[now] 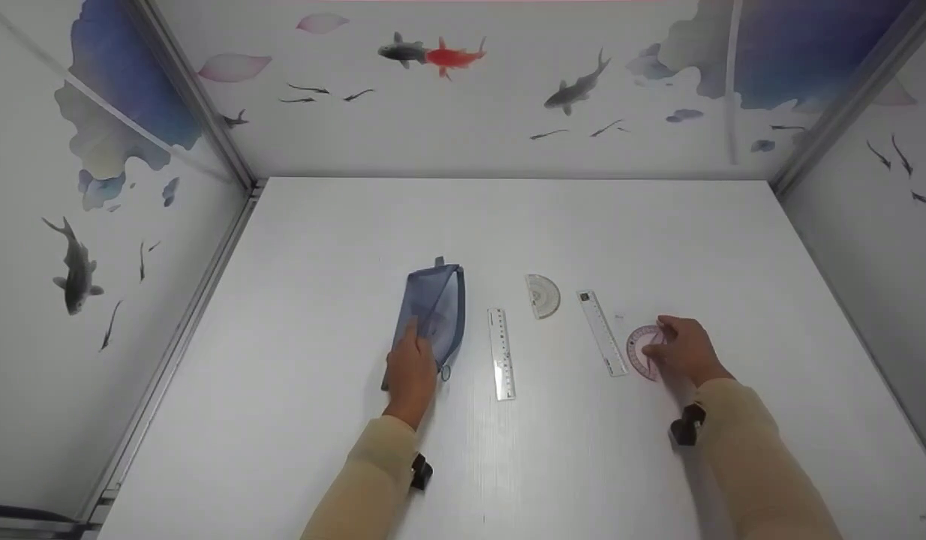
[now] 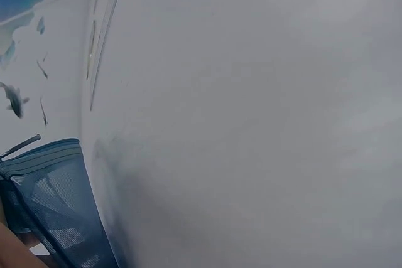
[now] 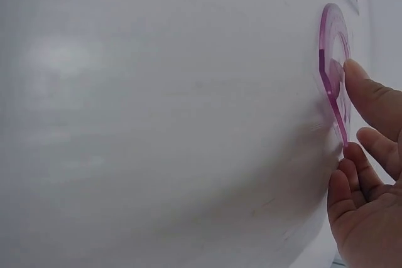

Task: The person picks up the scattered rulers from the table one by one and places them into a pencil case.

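On the left, my left hand [image 1: 413, 369] grips a blue mesh zip pouch [image 1: 427, 294], thumb on top of it. The pouch's zipped side faces right, and its mouth gapes a little. In the left wrist view the pouch [image 2: 59, 186] fills the lower left corner, with most of the hand out of frame. Over to the right, my right hand [image 1: 688, 349] pinches a pink see-through protractor [image 1: 634, 352] by its straight side. Thumb and fingertips meet the protractor [image 3: 332, 18] at its edge in the right wrist view, where it stands tilted.
Between the hands lie a clear ruler [image 1: 501, 356], a clear half-round protractor [image 1: 544, 297] and a second clear ruler [image 1: 602, 334], slanted beside the pink protractor. The white table [image 1: 343, 225] is bordered by fish-painted walls [image 1: 470, 135] at the back and both sides.
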Demonstrator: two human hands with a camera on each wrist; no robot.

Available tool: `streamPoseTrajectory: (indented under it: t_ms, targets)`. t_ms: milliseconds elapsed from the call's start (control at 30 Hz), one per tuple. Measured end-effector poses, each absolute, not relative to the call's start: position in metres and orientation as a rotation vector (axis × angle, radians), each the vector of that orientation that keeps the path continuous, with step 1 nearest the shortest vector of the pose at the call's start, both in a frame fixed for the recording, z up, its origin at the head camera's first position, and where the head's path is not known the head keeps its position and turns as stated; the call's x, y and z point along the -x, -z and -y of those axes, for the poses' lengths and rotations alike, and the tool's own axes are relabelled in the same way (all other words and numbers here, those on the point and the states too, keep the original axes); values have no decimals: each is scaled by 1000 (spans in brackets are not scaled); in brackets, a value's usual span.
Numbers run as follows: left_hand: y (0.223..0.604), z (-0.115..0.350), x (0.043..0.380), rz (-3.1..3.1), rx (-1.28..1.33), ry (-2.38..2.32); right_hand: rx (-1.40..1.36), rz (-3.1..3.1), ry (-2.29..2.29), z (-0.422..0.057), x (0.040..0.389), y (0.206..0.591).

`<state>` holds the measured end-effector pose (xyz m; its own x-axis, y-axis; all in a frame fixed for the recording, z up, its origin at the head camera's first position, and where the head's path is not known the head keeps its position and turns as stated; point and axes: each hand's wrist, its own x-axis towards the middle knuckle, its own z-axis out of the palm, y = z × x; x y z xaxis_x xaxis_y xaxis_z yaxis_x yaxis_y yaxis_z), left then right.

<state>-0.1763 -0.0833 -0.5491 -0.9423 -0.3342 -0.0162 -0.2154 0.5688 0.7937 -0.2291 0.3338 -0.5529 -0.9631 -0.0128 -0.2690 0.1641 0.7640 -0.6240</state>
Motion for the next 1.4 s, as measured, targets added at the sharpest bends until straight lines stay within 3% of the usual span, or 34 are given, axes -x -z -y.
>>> streamPoseTrajectory:
  t_ms: [1400]
  targets:
    - [554, 84, 175, 2656, -410, 1313, -465, -2460, 1470, -344, 223, 541]
